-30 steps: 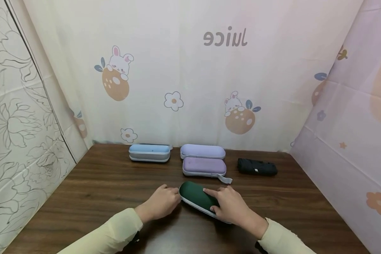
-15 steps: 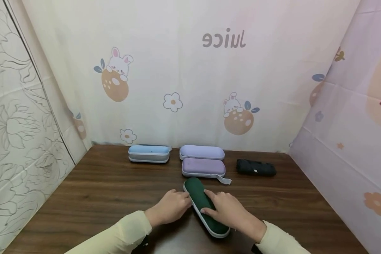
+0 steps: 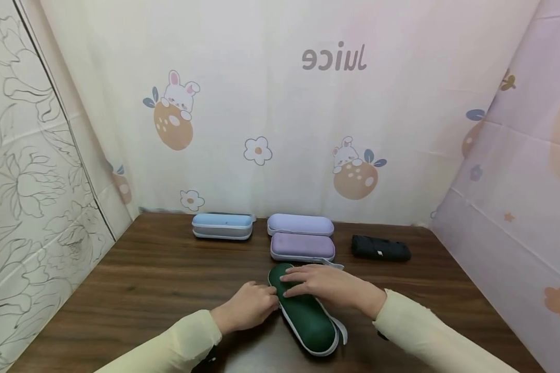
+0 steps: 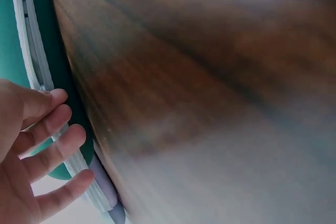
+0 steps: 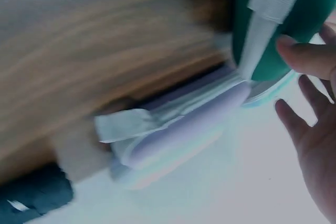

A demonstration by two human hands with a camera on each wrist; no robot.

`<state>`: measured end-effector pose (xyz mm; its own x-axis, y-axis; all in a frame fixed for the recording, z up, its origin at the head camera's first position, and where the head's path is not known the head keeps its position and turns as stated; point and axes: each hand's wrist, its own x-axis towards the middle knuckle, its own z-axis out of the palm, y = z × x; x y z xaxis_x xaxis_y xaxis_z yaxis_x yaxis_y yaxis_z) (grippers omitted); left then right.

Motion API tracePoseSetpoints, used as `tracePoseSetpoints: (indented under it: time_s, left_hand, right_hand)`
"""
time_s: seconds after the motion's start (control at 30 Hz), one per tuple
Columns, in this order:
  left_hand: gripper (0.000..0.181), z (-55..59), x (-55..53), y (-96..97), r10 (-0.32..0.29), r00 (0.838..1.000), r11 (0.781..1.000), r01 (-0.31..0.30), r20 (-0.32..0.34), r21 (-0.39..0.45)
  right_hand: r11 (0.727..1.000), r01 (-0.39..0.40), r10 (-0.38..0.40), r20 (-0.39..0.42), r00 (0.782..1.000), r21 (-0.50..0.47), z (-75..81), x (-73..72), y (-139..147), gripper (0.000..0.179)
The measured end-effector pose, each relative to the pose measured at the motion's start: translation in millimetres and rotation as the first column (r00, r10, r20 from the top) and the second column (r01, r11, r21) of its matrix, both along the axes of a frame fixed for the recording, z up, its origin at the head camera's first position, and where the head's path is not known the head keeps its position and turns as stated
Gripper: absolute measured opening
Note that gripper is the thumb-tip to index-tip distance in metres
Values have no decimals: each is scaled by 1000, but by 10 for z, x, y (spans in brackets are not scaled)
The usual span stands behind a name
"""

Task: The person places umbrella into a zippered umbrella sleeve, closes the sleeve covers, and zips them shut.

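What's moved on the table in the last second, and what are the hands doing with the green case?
The green case has swung from lying crosswise to pointing toward the person. The right hand slid from its near end to lie flat across its far end; the left hand kept touching its left edge. The blue case, both purple cases and the black pouch stayed put.

Only readable text: "Juice", in grey letters on the back curtain (image 3: pixel 280 103), upper centre of the head view, and it shows mirror-reversed. A dark red mark sits at the right edge on the side curtain (image 3: pixel 518 155), cut off, can't read it. The black pouch (image 3: pixel 380 248) carries a small white tag, too small to read. Nothing legible in either wrist view.
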<state>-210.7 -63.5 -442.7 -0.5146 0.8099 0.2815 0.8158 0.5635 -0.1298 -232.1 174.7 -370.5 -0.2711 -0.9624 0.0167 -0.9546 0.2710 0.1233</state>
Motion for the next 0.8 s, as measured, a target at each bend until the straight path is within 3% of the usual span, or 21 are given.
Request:
tracePoseSetpoints:
  time_s: [0.33, 0.5, 0.63, 0.8]
  left_hand:
    - [13, 114, -48, 15, 26, 999, 998, -28, -45, -54]
    - [11, 148, -73, 23, 31, 997, 995, -38, -76, -87]
    - [10, 145, -75, 29, 38, 996, 993, -47, -83, -110]
    - [9, 152, -68, 20, 40, 995, 991, -51, -89, -121]
  right_hand:
    - [987, 5, 22, -167, 986, 158, 78, -18, -107, 72]
    - [986, 13, -5, -51, 999, 168, 78, -10, -135, 71]
    - [983, 54, -62, 39, 997, 173, 75, 7, -158, 70]
    - [990, 72, -75, 16, 997, 124, 58, -4, -135, 66]
